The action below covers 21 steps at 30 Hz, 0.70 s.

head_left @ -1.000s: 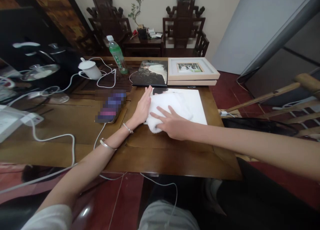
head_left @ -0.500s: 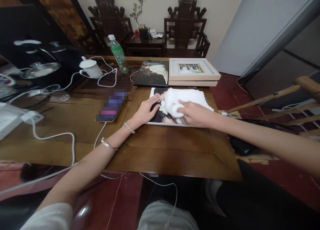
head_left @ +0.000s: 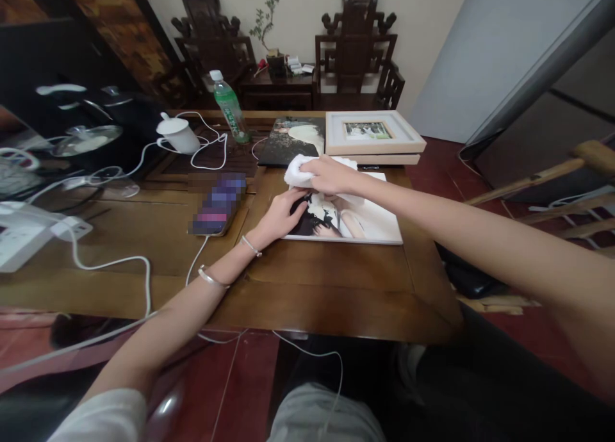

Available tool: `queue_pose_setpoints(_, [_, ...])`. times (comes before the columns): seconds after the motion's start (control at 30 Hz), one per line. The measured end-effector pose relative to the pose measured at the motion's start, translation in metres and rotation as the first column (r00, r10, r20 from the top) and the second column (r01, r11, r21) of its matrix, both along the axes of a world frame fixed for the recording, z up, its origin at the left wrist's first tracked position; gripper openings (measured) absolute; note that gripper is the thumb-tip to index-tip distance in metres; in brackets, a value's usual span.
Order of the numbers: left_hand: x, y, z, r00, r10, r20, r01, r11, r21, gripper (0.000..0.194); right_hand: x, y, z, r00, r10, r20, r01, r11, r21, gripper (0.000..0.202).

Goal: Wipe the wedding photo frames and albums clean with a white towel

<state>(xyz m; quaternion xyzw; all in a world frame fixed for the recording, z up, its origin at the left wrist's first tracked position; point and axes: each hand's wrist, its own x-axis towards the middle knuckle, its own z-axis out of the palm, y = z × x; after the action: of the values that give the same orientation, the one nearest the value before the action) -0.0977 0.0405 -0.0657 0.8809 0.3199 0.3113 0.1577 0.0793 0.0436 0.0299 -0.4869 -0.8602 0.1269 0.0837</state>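
Note:
A photo panel (head_left: pixel 372 221) with a printed picture lies flat near the table's front edge. My left hand (head_left: pixel 283 214) rests on its left side, fingers spread and flat. Bunched in my right hand (head_left: pixel 329 175) is a white cloth (head_left: pixel 298 171), which lies over the panel's upper left edge and hides that part of the picture. My right forearm crosses above the panel's right side.
Behind the panel are a dark photo board (head_left: pixel 293 141) and stacked light wooden frames (head_left: pixel 375 134). To the left are a phone (head_left: pixel 218 205), green bottle (head_left: pixel 232 109), lidded white cup (head_left: pixel 177 134), white cables and a power strip (head_left: pixel 24 237).
My right hand has moved the cloth up and to the left, from the panel's middle to its upper left edge. The panel's right part is now uncovered. My left hand stays in place.

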Motion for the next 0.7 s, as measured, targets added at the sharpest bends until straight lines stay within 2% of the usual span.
queue_pose_setpoints(0.17, [-0.001,0.001,-0.003,0.999,-0.025,0.036,0.026,1.000,-0.006,0.038,0.041,-0.019,-0.003,0.998,-0.026,0.055,0.026,1.000,-0.009,0.014])
queue_pose_setpoints(0.33, [-0.001,0.002,-0.005,0.999,-0.021,0.034,0.022,1.000,-0.017,0.041,0.104,-0.037,-0.010,0.977,-0.109,0.184,0.102,0.994,0.048,0.022])
queue_pose_setpoints(0.43, [-0.002,0.002,-0.006,0.999,-0.020,0.028,0.021,0.999,-0.028,0.041,0.130,-0.050,-0.019,0.948,-0.156,0.276,0.140,0.987,0.078,0.027])
queue_pose_setpoints(0.53, [-0.002,0.003,-0.006,0.999,-0.024,0.031,0.025,0.999,-0.030,0.041,0.132,-0.075,-0.030,0.939,-0.179,0.293,0.154,0.983,0.104,0.032])
queue_pose_setpoints(0.63, [-0.003,0.003,-0.006,0.999,-0.026,0.030,0.027,0.999,-0.021,0.041,0.116,-0.116,-0.041,0.952,-0.176,0.251,0.142,0.979,0.149,0.037])
queue_pose_setpoints(0.7, [-0.003,0.003,-0.006,0.999,-0.030,0.027,0.030,0.999,-0.017,0.041,0.104,-0.147,-0.047,0.966,-0.108,0.235,0.070,0.984,0.164,0.040])
